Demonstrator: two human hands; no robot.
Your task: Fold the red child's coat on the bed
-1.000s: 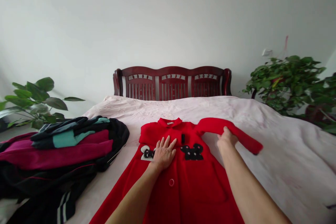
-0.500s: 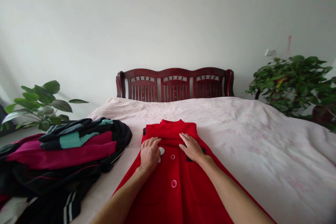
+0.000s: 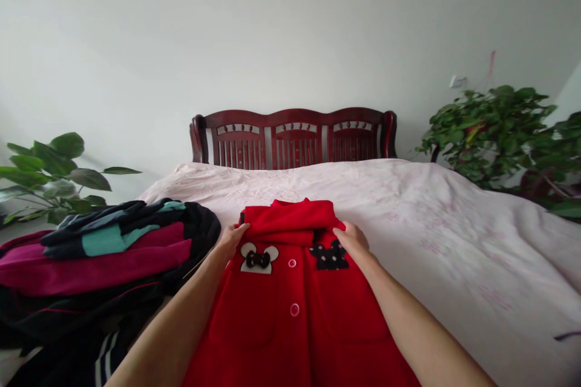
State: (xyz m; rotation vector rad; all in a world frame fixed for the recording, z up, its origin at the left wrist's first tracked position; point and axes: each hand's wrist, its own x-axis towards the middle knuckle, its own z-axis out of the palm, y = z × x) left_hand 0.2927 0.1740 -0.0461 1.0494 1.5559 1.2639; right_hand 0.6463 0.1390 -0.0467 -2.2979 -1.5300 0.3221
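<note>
A: What has moved?
B: Both hands. Half a second ago they lay flat across the chest of the red, thick cloth coat; now they are apart, one at each side edge. That uncovers the white mouse-eared patch with a black bow and the black, pale-dotted patch.

A: And the fingers?
B: The left hand pinches the coat's left edge, thumb on top. The right hand pinches the opposite edge the same way. The other fingers are mostly tucked out of sight, so I can't tell how far under they reach.

A: Where's the coat, exactly?
B: Front up on the pale, pink-patterned bed sheet. Its lower part is cut off by the bottom of the view, and the forearms cover some of both sides.

A: The sleeves?
B: Red sleeve cloth lies folded across the chest, hiding all but the top of the collar. Where one layer ends and the next begins is hard to make out. Two round, pale-rimmed buttons show below.

A: Anything beside it?
B: Near the left arm, a heap of black, magenta and teal clothes, cut off at the left. At the far right edge there's a thin dark strip, too little to identify.
</note>
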